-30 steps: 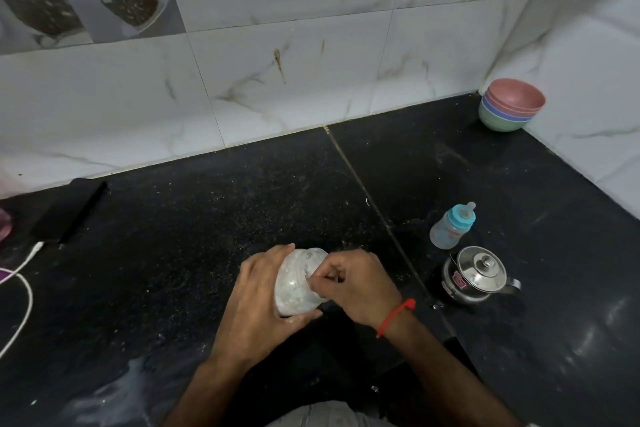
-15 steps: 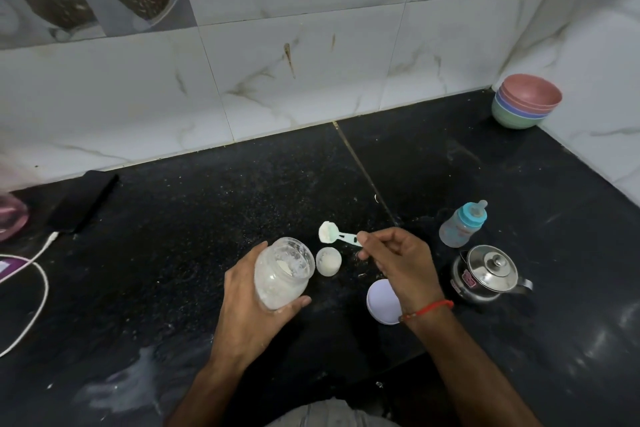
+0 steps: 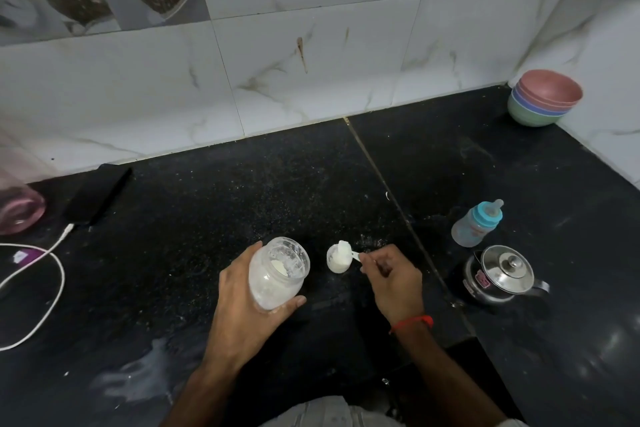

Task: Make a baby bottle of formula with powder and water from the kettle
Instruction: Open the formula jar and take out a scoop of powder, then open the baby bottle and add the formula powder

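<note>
My left hand (image 3: 239,315) grips a clear jar (image 3: 277,274) of white powder, open at the top and tilted toward me, just above the black counter (image 3: 277,184). To its right, my right hand (image 3: 394,281) pinches the handle of a small white scoop (image 3: 346,250) heaped with powder. The scoop's bowl lies over a small white cup (image 3: 337,263) that stands on the counter. Further right, a baby bottle (image 3: 476,224) stands with its blue teat cap on. A small steel kettle (image 3: 502,276) with its lid on sits just in front of the bottle.
Stacked coloured bowls (image 3: 543,97) sit in the back right corner against the tiled wall. At the left lie a black phone (image 3: 98,196) with a white cable (image 3: 34,288) and a pink container (image 3: 17,208). White powder smears mark the counter's near left part.
My right hand left the jar's mouth with the filled scoop and brought it right and down onto the small white cup. A white lid seen half a second ago is now hidden.
</note>
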